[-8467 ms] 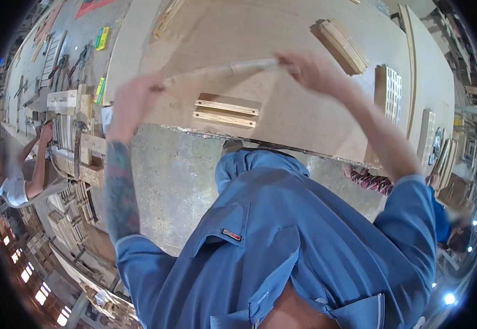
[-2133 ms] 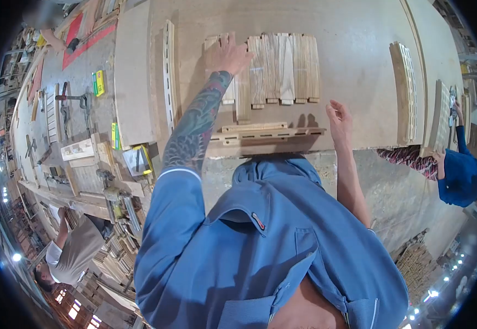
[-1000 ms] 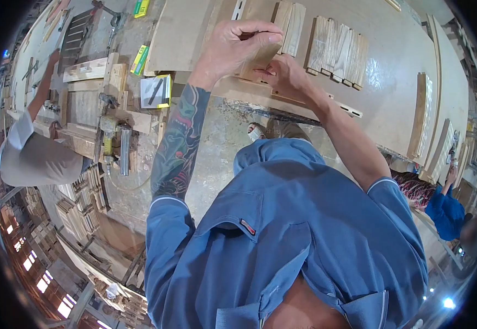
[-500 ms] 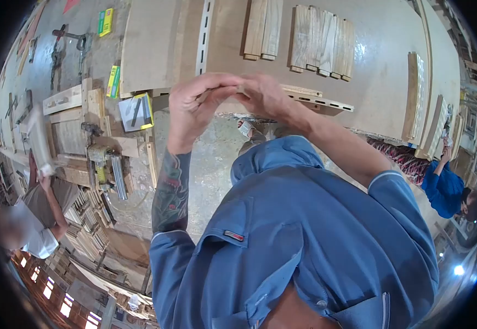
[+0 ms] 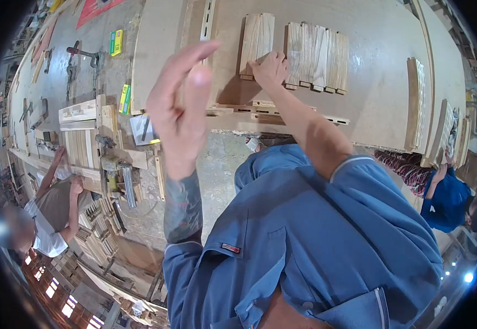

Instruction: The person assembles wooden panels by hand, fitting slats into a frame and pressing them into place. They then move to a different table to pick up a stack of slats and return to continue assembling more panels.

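My left hand [image 5: 181, 107] is raised close to the camera above the near table edge, its thumb and index finger apart. Nothing shows between them, and its other fingers are partly hidden. My right hand [image 5: 271, 70] reaches forward over the table, with thumb and bent fingers on the near end of a small group of wooden slats [image 5: 257, 38]. Just right of that hand lies a second group of slats [image 5: 315, 57], side by side with stepped ends.
Wooden strips [image 5: 249, 109] lie along the near table edge. A slotted metal strip [image 5: 206, 24] runs across the board. Yellow-green boxes [image 5: 116, 43] and clamps [image 5: 84, 54] are to the left. One co-worker [image 5: 52, 219] is at left, another [image 5: 447, 192] at far right.
My hands, together before, have parted. The right went forward onto the left group of slats, which now sits slightly nearer me; the left rose toward the camera. The view shifted a little.
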### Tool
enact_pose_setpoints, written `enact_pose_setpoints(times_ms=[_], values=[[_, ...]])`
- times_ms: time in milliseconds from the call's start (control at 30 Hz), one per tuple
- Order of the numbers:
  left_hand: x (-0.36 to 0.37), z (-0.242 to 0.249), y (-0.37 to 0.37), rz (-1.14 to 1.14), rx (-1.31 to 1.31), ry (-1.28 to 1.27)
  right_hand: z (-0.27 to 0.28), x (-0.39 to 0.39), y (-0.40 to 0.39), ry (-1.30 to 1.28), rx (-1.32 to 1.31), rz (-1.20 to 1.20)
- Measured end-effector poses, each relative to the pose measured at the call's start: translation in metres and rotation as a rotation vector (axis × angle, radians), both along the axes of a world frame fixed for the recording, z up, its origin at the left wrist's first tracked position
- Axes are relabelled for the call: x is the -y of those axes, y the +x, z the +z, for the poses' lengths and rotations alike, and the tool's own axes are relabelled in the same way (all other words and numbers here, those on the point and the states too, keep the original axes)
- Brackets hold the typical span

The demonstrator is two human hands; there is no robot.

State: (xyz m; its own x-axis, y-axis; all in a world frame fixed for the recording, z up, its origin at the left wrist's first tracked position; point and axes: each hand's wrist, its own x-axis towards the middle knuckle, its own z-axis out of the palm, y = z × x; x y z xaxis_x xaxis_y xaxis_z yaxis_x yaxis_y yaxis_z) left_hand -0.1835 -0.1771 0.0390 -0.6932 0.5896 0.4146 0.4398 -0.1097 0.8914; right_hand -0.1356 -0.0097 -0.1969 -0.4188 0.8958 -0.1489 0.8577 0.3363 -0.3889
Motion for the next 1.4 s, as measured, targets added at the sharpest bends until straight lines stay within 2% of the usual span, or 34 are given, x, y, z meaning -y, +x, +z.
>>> enact_pose_setpoints(times_ms=[67,100,167,200,267,333,400,433,500,533,600,633,700,733,833,900,933,1000,1033,1067,1100,1133,1167,1200,1267,1300,1400], values=[[-0.018,-0.005,0.007,-0.054,0.066,-0.010,0.002,0.001,-0.006,-0.014,0.005,-0.146],[-0.024,-0.010,0.009,-0.109,0.139,-0.022,-0.005,-0.009,-0.007,-0.013,0.001,-0.141],[-0.029,-0.029,0.010,-0.132,0.153,-0.109,-0.027,-0.036,0.007,-0.352,-0.247,-0.107],[-0.029,-0.036,0.012,-0.156,0.170,-0.194,-0.026,-0.041,0.020,-0.350,-0.240,-0.101],[-0.028,-0.036,0.015,-0.137,0.173,-0.194,-0.008,-0.048,0.037,-0.917,-0.702,-0.002],[-0.028,-0.034,0.016,-0.112,0.172,-0.195,0.023,-0.026,0.064,-0.893,-0.781,-0.016],[-0.028,-0.031,0.017,-0.078,0.180,-0.163,0.032,-0.005,0.082,-0.747,-0.743,0.287],[-0.027,-0.024,0.018,-0.079,0.180,-0.165,0.033,0.007,0.088,-0.749,-0.743,0.285],[-0.027,-0.010,0.018,-0.049,0.082,-0.199,0.035,0.027,0.092,-0.725,-0.778,0.527],[-0.028,-0.011,0.020,-0.047,0.082,-0.196,0.038,0.029,0.093,-0.723,-0.777,0.530],[-0.029,-0.013,0.021,-0.040,0.074,-0.103,0.043,0.033,0.093,-0.574,-0.480,0.581],[-0.028,-0.012,0.020,-0.038,0.075,-0.105,0.044,0.033,0.092,-0.577,-0.480,0.582],[-0.026,-0.008,0.019,-0.034,0.067,-0.215,0.044,0.031,0.095,-0.459,-0.626,0.772],[-0.026,-0.008,0.018,-0.034,0.073,-0.213,0.043,0.031,0.095,-0.460,-0.621,0.771],[-0.026,-0.009,0.020,-0.055,0.109,-0.227,0.050,0.041,0.091,-0.431,-0.523,0.784],[-0.032,-0.009,0.027,0.050,0.072,-0.159,0.068,0.050,0.087,-0.221,-0.249,0.876],[-0.031,-0.011,0.024,0.045,0.077,-0.163,0.058,0.049,0.089,-0.226,-0.246,0.870],[-0.028,-0.023,0.017,-0.118,0.133,-0.394,0.034,0.045,0.094,-0.114,-0.378,0.934],[-0.030,-0.034,0.021,-0.117,0.134,-0.392,0.042,0.050,0.095,-0.114,-0.538,0.891],[-0.035,-0.047,0.030,-0.083,-0.159,-0.424,0.041,0.055,0.093,-0.109,-0.537,0.887],[-0.040,-0.051,0.035,-0.045,-0.455,-0.446,0.035,0.061,0.091,-0.216,-0.669,0.805],[-0.043,-0.046,0.032,-0.046,-0.459,-0.439,0.029,0.061,0.090,-0.324,-0.798,0.720],[-0.041,-0.038,0.031,-0.117,-0.443,-0.697,0.024,0.058,0.097,-0.339,-0.655,0.793],[-0.040,-0.031,0.031,-0.193,-0.426,-0.955,0.027,0.058,0.101,-0.336,-0.658,0.781],[-0.042,-0.029,0.031,-0.189,-0.447,-0.956,0.032,0.048,0.097,-0.445,-0.574,0.756],[-0.041,-0.031,0.031,-0.195,-0.453,-0.970,0.039,0.035,0.099,-0.502,-0.403,0.866],[-0.039,-0.032,0.032,-0.135,-0.460,-0.846,-0.010,-0.017,0.078,-0.485,-0.283,0.790]])
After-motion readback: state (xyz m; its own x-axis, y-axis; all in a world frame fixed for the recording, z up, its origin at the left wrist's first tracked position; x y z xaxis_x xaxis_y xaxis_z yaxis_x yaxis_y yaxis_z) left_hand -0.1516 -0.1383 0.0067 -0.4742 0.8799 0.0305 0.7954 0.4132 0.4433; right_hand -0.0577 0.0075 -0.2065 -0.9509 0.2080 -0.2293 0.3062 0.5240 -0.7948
